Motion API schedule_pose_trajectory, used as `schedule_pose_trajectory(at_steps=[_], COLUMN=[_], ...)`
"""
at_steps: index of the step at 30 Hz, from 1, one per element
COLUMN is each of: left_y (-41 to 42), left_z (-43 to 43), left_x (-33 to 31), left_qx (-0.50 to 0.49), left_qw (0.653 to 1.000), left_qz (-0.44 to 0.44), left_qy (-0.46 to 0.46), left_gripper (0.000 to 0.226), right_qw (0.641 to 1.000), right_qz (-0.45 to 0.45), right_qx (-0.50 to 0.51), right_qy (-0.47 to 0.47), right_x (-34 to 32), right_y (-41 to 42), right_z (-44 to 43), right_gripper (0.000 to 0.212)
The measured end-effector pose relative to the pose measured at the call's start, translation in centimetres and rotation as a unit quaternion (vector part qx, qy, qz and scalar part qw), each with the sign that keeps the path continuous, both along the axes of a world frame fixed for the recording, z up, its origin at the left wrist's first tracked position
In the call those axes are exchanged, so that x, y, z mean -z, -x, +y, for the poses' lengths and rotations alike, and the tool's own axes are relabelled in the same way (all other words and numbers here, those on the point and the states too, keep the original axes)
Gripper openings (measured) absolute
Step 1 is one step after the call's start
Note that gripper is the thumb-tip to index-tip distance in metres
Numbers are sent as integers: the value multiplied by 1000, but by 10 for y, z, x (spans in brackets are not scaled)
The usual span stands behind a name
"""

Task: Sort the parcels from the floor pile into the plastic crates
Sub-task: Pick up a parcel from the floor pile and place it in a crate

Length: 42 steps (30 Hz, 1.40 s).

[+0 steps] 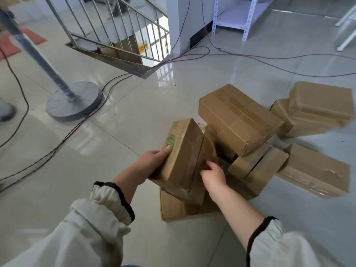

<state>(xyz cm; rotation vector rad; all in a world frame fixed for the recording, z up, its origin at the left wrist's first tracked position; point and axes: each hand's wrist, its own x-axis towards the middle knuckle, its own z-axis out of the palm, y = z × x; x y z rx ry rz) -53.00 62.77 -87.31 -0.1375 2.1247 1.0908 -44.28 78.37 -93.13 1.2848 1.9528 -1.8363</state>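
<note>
Cardboard parcel with green print (182, 151), tilted on end at lower centre of the frame, gripped from both sides. Left hand (154, 163) clasped on its left face, fingers over the printed edge; right hand (212, 175) curled on its taped right edge. Beneath it, a flat cardboard box (173, 208) lying on the glossy tiled floor (115, 132). Just right of the hands, the pile: a large taped box (238, 117) slanted on top of a smaller box (258, 167), another taped box (316, 170) at far right, two more stacked boxes (316, 108) at upper right. White sleeves with dark cuffs (92, 228) across the bottom. Round grey stand base (74, 101) with a wrapped pole at left, dark cables (250, 56) trailing over the tiles. Metal stair railing (115, 26) at upper centre, white slotted shelf frame (231, 18) at top right. No crates in view.
</note>
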Motion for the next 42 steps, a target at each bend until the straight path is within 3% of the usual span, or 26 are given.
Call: schedule_pose_trajectory(at_steps=[4, 8, 15, 20, 23, 27, 33, 37, 40, 42], left_y=[-5, -5, -1, 7, 5, -4, -1, -1, 2, 5], left_z=[15, 24, 21, -1, -17, -26, -15, -6, -17, -31], left_x=[-2, -2, -8, 8, 42, 73, 83, 78, 75, 73], left_qx=[40, 56, 51, -42, -21, -4, -9, -10, -37, -47], left_qw=[999, 996, 984, 993, 999, 996, 996, 998, 999, 999], left_qz=[28, 68, 159, 88, 46, -84, -89, -61, -8, -2], left_qy=[-16, -4, 57, -66, -7, 23, 23, -5, 4, 11], left_gripper=[35, 43, 43, 32, 37, 55, 55, 42, 43, 36], right_qw=[988, 977, 954, 970, 974, 976, 985, 992, 991, 993], right_qz=[3, 2, 84, 89, 79, 72, 64, 73, 55, 21], right_qx=[50, 48, 5, -33, -30, -13, 60, 100, 71, 28], right_qy=[149, 209, 289, 225, 209, 206, 150, 38, -95, -112], right_x=[-3, -5, -19, -21, -20, -18, -15, -20, -14, -3], right_y=[5, 6, 15, 13, 11, 4, -5, -6, -7, -6], right_z=[1, 0, -8, -4, 0, 11, 35, 43, 36, 29], right_gripper=[52, 67, 51, 49, 45, 34, 39, 35, 25, 25])
